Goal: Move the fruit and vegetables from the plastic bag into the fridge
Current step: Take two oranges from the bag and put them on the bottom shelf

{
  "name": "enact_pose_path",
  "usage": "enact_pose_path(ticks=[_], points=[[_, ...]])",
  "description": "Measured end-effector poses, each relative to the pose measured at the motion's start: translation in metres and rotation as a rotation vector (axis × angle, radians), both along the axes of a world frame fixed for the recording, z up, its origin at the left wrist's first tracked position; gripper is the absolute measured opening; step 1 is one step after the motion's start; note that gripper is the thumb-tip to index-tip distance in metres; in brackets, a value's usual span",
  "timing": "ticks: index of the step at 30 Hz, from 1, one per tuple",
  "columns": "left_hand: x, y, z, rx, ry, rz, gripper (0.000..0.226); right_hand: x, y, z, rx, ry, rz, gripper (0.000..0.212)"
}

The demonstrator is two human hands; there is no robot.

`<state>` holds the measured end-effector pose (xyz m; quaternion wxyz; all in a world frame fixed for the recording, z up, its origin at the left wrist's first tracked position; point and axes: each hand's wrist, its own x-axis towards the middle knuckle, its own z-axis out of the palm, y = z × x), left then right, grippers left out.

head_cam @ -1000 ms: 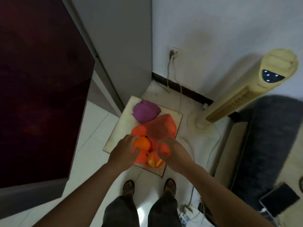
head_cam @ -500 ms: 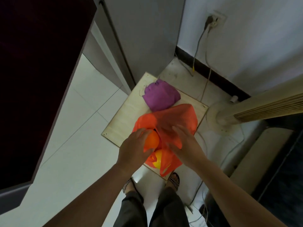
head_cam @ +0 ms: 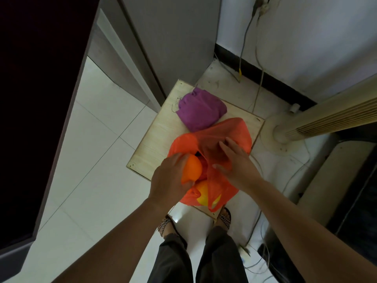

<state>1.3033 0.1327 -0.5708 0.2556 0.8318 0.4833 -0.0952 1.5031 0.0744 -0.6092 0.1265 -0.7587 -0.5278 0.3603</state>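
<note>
An orange plastic bag (head_cam: 236,131) lies on a low wooden board (head_cam: 155,139) on the floor. My left hand (head_cam: 169,180) grips an orange fruit (head_cam: 192,169) at the bag's mouth. My right hand (head_cam: 234,160) holds the bag's rim, its fingers partly inside under the plastic. A yellow fruit (head_cam: 203,194) shows through the bag's near end. The tall grey fridge (head_cam: 169,43) stands behind the board; its dark door (head_cam: 38,99) hangs open at the left.
A purple bag (head_cam: 201,109) sits at the board's far end. A cream tower fan (head_cam: 318,119) with a round base stands to the right. Cables run from a wall socket (head_cam: 265,3) along the floor. My sandalled feet (head_cam: 169,225) are just before the board.
The view has closed in on the board and bag. My left hand has lifted the orange fruit slightly out of the bag's mouth while my right hand shifted further into the plastic.
</note>
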Motion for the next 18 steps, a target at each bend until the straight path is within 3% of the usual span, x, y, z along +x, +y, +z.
enact_pose_path(ticks=[8, 18], points=[[-0.011, 0.008, 0.043, 0.031, -0.393, 0.325, 0.079, -0.012, -0.010, 0.045, 0.210, 0.058, -0.068, 0.071], [-0.006, 0.001, 0.067, -0.397, -0.568, 0.646, 0.068, -0.048, -0.023, 0.085, 0.307, 0.244, 0.017, 0.082]])
